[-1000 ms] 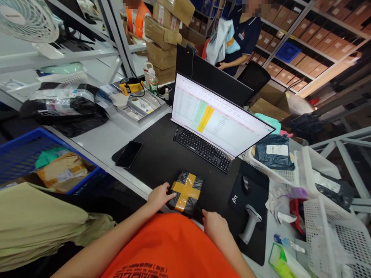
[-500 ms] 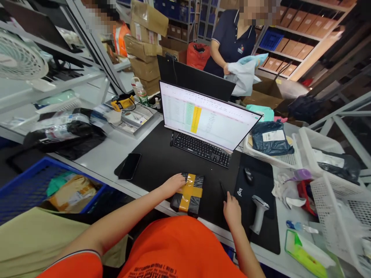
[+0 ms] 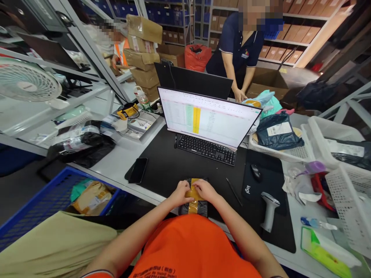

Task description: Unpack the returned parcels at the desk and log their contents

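A small black plastic-wrapped parcel (image 3: 203, 208) with a cross of brown tape lies at the desk's front edge, in front of my body. My left hand (image 3: 182, 193) is closed on its left side, fingers bent over the wrapping and tape. From the right, my right hand (image 3: 205, 190) presses bent fingers onto the tape near the parcel's middle; the fingertips are partly hidden. A dark pen (image 3: 234, 192) lies loose on the black mat, to the right of the parcel.
Behind the parcel stand a keyboard (image 3: 205, 148) and a monitor (image 3: 208, 117). A phone (image 3: 138, 170) lies left; a mouse (image 3: 256, 172) and scanner (image 3: 270, 212) lie right. White baskets (image 3: 344, 189) line the right side. A blue crate (image 3: 62, 185) sits lower left. A co-worker (image 3: 240, 50) stands opposite.
My right hand has let go of the pen and moved left onto the parcel. My left hand stays on the parcel. The co-worker has lowered the pale bag behind the monitor.
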Demonstrator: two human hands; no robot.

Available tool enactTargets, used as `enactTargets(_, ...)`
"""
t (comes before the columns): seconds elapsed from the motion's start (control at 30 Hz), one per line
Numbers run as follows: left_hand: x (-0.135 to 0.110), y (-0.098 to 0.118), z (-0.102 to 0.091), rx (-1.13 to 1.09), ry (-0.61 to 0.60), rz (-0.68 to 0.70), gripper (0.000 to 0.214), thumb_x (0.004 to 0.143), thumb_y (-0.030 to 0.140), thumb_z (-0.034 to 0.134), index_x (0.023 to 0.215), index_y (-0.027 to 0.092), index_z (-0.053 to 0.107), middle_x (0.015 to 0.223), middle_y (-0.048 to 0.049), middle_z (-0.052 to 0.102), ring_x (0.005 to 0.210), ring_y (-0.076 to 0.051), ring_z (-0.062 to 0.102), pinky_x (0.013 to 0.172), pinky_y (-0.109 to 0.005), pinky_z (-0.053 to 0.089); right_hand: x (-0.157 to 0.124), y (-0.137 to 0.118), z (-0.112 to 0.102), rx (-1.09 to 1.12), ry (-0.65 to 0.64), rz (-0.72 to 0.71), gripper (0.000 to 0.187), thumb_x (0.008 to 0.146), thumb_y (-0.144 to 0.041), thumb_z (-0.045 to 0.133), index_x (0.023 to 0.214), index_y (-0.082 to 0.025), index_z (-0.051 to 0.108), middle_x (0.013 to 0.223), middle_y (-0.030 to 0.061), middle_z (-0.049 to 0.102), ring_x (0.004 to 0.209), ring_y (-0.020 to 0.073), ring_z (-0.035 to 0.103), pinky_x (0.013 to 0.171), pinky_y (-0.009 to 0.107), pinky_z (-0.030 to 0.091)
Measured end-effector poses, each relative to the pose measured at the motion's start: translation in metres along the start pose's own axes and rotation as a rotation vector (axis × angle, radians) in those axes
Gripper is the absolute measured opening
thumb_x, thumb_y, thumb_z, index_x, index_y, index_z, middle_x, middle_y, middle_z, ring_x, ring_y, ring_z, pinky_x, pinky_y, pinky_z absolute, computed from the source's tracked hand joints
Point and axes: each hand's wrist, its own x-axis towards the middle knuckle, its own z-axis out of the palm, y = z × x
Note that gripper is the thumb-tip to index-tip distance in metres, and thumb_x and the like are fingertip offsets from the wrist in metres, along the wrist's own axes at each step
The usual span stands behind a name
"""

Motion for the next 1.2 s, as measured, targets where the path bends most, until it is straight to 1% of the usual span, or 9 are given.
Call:
enactTargets(0.07,-0.009,-0.001,0.005,-0.076,0.025,-0.037,0.027,0.073,0.042,0.078,0.070,0.018,0.065,0.101,-0.0064,0.052,0.102,-0.025,0.046,0.094,-0.040,0.042,0.004,0.003,0.003,-0.009,-0.065,-0.039,0.034,0.087,-0.006,0.051,0.108,-0.020,0.073,0.102,0.0067,0.067,0.093,0.0161,0.062,0.089,0.028,0.048)
enactTargets(0.2,-0.025,-0.002,0.011,-0.145,0.050,-0.086,0.015,0.074,0.033,0.075,0.072,0.019,0.068,0.107,-0.0069,0.054,0.107,-0.026,0.047,0.098,-0.042,0.041,0.008,0.001,0.005,-0.044,-0.208,-0.118,0.041,0.083,-0.005,0.056,0.114,-0.026,0.072,0.102,0.0040,0.064,0.096,0.0156,0.059,0.088,0.026,0.044)
enactTargets(0.3,-0.034,-0.001,0.014,-0.181,0.101,-0.093,0.014,0.077,0.032,0.071,0.072,0.019,0.068,0.111,-0.0076,0.055,0.109,-0.027,0.047,0.099,-0.043,0.041,0.012,-0.008,0.001,-0.098,-0.290,-0.148,0.035,0.087,-0.013,0.058,0.114,-0.029,0.073,0.098,0.0038,0.061,0.091,0.0163,0.056,0.082,0.026,0.043)
enactTargets(0.43,-0.039,0.001,0.017,-0.221,0.142,-0.109,0.021,0.081,0.035,0.066,0.067,0.020,0.066,0.106,-0.0072,0.057,0.105,-0.026,0.048,0.095,-0.042,0.044,0.017,-0.020,-0.006,-0.181,-0.351,-0.179,0.024,0.093,-0.029,0.056,0.109,-0.028,0.074,0.095,0.0055,0.058,0.087,0.0185,0.054,0.077,0.029,0.041)
enactTargets(0.53,-0.037,0.004,0.018,-0.223,0.164,-0.104,0.022,0.082,0.036,0.065,0.067,0.020,0.067,0.103,-0.0074,0.058,0.103,-0.026,0.049,0.094,-0.042,0.045,0.024,-0.025,-0.008,-0.218,-0.400,-0.196,0.025,0.096,-0.037,0.055,0.104,-0.026,0.076,0.091,0.0066,0.058,0.084,0.0199,0.053,0.075,0.030,0.041)
enactTargets(0.7,-0.034,0.005,0.021,-0.237,0.166,-0.101,0.019,0.084,0.030,0.062,0.069,0.020,0.068,0.099,-0.0071,0.057,0.100,-0.025,0.048,0.093,-0.042,0.043,0.039,-0.025,-0.009,-0.208,-0.478,-0.261,0.031,0.098,-0.033,0.051,0.088,-0.021,0.078,0.079,0.0051,0.059,0.079,0.0182,0.053,0.076,0.029,0.041)
enactTargets(0.87,-0.036,0.007,0.022,-0.266,0.146,-0.086,0.025,0.085,0.028,0.062,0.063,0.018,0.062,0.097,-0.0061,0.056,0.100,-0.024,0.048,0.094,-0.040,0.042,0.040,-0.022,-0.012,-0.147,-0.461,-0.292,0.040,0.101,-0.029,0.045,0.078,-0.016,0.075,0.075,0.0026,0.058,0.073,0.0146,0.050,0.075,0.026,0.038)
enactTargets(1.07,-0.037,0.008,0.020,-0.291,0.100,-0.063,0.025,0.088,0.029,0.059,0.066,0.019,0.062,0.102,-0.0056,0.058,0.103,-0.023,0.048,0.098,-0.041,0.038,0.031,-0.014,-0.008,-0.041,-0.396,-0.204,0.041,0.098,-0.030,0.052,0.064,-0.016,0.070,0.067,-0.0021,0.048,0.065,0.0111,0.043,0.067,0.024,0.032)
enactTargets(1.2,-0.036,0.007,0.019,-0.279,0.076,-0.065,0.025,0.088,0.030,0.059,0.067,0.019,0.063,0.102,-0.0052,0.059,0.103,-0.023,0.050,0.099,-0.040,0.039,0.032,-0.013,0.000,0.030,-0.352,-0.138,0.044,0.095,-0.030,0.055,0.055,-0.016,0.066,0.062,-0.0031,0.047,0.063,0.0104,0.043,0.066,0.023,0.033)
